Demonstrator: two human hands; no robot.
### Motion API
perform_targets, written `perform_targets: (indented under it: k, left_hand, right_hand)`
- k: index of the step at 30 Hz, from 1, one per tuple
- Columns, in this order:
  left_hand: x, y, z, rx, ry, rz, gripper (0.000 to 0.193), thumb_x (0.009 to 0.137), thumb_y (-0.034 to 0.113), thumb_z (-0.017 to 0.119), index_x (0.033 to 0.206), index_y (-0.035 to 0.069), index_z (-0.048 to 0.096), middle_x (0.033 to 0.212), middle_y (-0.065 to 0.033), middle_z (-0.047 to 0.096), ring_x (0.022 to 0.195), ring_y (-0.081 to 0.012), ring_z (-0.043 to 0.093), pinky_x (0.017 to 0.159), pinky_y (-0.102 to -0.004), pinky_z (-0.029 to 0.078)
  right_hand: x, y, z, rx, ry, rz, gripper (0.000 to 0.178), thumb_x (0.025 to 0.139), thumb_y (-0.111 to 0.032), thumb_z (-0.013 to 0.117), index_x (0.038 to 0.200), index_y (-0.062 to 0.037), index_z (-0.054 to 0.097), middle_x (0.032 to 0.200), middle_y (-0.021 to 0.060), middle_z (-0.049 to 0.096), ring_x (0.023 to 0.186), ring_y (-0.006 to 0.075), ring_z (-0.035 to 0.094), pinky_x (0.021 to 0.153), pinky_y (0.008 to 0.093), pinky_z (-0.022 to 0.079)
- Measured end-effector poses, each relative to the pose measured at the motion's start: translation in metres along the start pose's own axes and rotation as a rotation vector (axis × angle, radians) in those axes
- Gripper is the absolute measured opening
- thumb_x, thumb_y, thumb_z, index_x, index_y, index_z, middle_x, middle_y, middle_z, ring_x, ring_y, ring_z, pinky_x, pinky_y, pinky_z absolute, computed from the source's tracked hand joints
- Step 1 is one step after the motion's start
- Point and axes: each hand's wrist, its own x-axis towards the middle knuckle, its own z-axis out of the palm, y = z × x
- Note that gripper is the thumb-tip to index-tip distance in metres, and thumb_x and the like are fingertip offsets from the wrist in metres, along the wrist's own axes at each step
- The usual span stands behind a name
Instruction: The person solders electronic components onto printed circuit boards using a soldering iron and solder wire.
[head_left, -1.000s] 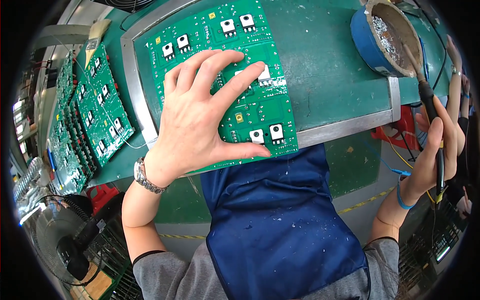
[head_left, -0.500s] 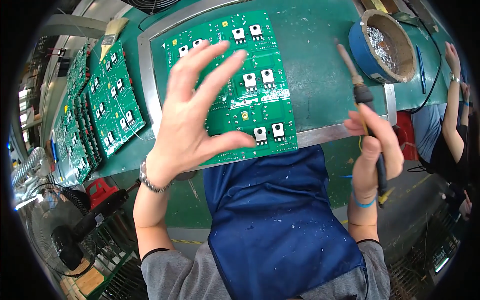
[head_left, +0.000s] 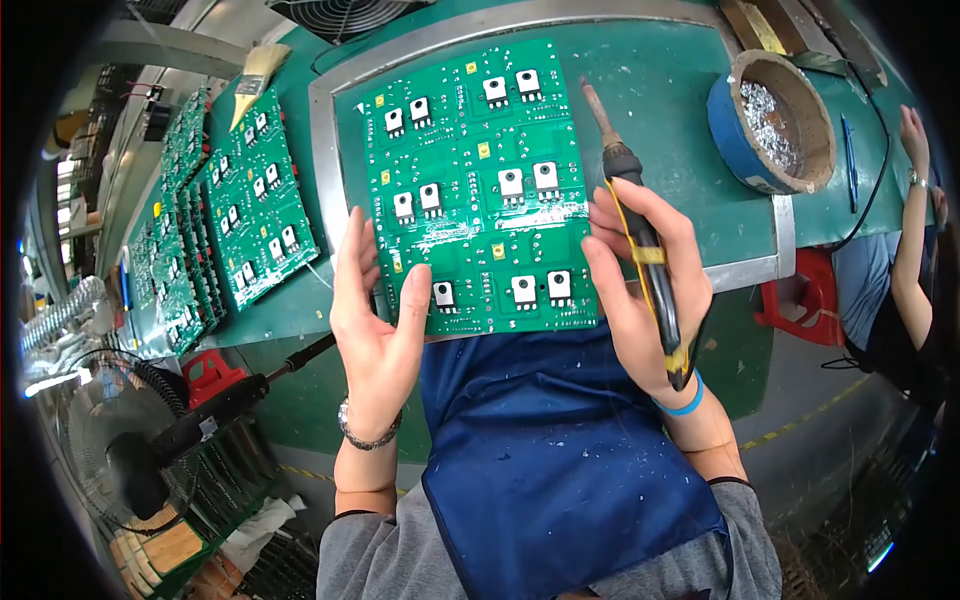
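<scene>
A green circuit board [head_left: 540, 235] with several black-and-silver transistors lies in front of me, inside the bench's metal frame. My left hand [head_left: 375, 315] holds its lower left edge, the thumb over the top and the fingers along the side. In my right hand [head_left: 650, 285] is a soldering iron [head_left: 648, 255] with a black and yellow handle. Its tip points up and away, beyond the board's right side. The thumb and fingertips of that hand are against the board's right edge, the iron lying across the palm.
More circuit boards [head_left: 262, 195] lean in a row at the left, near a brush [head_left: 258, 80]. A blue-sided round pot [head_left: 735, 150] with solder bits stands at the right beside a blue pen [head_left: 850, 165]. A fan [head_left: 130, 460] is at lower left; another person's arm [head_left: 912, 230] shows at far right.
My left hand has come down from over the board to its left edge. My right hand has brought the soldering iron leftward to the board's right edge.
</scene>
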Motion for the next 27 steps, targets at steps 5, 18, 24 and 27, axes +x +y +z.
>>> perform_targets:
  k: [5, 18, 24, 27]
  left_hand:
    - [0.010, 0.011, -0.001, -0.328, -0.111, -0.138, 0.056, 0.092, 0.011, 0.052, 0.139, 0.000, 0.026, 0.131, -0.0170, 0.040, 0.111, -0.0196, 0.048, 0.091, -0.0300, 0.042]
    - [0.014, 0.012, 0.006, -0.557, -0.270, -0.130, 0.054, 0.092, 0.015, 0.048, 0.139, 0.001, 0.026, 0.129, -0.0142, 0.042, 0.117, -0.0192, 0.043, 0.101, -0.0317, 0.033]
    - [0.016, 0.010, 0.006, -0.555, -0.260, -0.109, 0.059, 0.090, 0.019, 0.051, 0.140, 0.002, 0.025, 0.130, -0.0144, 0.042, 0.118, -0.0200, 0.042, 0.101, -0.0335, 0.032]
    - [0.018, 0.008, 0.005, -0.559, -0.250, -0.078, 0.060, 0.089, 0.019, 0.052, 0.140, 0.002, 0.025, 0.130, -0.0148, 0.041, 0.118, -0.0203, 0.042, 0.101, -0.0338, 0.031]
  right_hand:
    - [0.001, -0.026, -0.007, 0.359, -0.070, -0.115, 0.066, 0.074, 0.008, 0.067, 0.128, -0.0004, 0.032, 0.121, 0.0204, 0.049, 0.109, 0.0266, 0.056, 0.086, 0.0370, 0.053]
    - [-0.005, -0.038, 0.000, 0.502, -0.047, -0.324, 0.081, 0.063, 0.002, 0.080, 0.128, -0.0017, 0.030, 0.122, 0.0191, 0.043, 0.107, 0.0279, 0.057, 0.080, 0.0363, 0.056]
    - [-0.010, -0.035, -0.002, 0.451, -0.063, -0.341, 0.084, 0.062, 0.000, 0.081, 0.128, -0.0035, 0.028, 0.122, 0.0216, 0.042, 0.103, 0.0294, 0.058, 0.077, 0.0353, 0.058]
    - [-0.011, -0.034, -0.002, 0.430, -0.075, -0.354, 0.085, 0.062, 0.000, 0.081, 0.128, -0.0043, 0.027, 0.121, 0.0222, 0.042, 0.103, 0.0296, 0.059, 0.075, 0.0357, 0.058]
